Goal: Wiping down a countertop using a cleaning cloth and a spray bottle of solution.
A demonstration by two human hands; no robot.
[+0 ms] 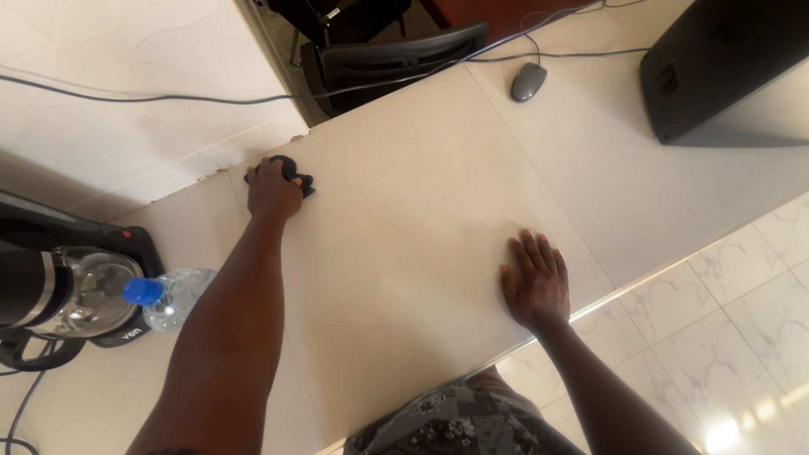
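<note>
A small dark cloth, navy or black, is bunched into a crumpled wad on the pale table, near the table's far left edge. Most of it is hidden under the left hand, which is clenched over it and presses it to the surface; only a rumpled bit sticks out to the right of the knuckles and a sliver at the left. What shows of it runs roughly left to right across the table, though the wad is too bunched to show a clear long axis or pointing end. The right hand lies flat and released, palm down with fingers spread, on the near right part of the table close to its front edge, well apart from the cloth and holding nothing. There is one cloth and two hands. To the left stand one clear plastic bottle with a blue cap and one blender with a glass jar on a black base. At the far side lie one grey computer mouse on its cable and one black box-shaped case, with one dark chair behind the table.
</note>
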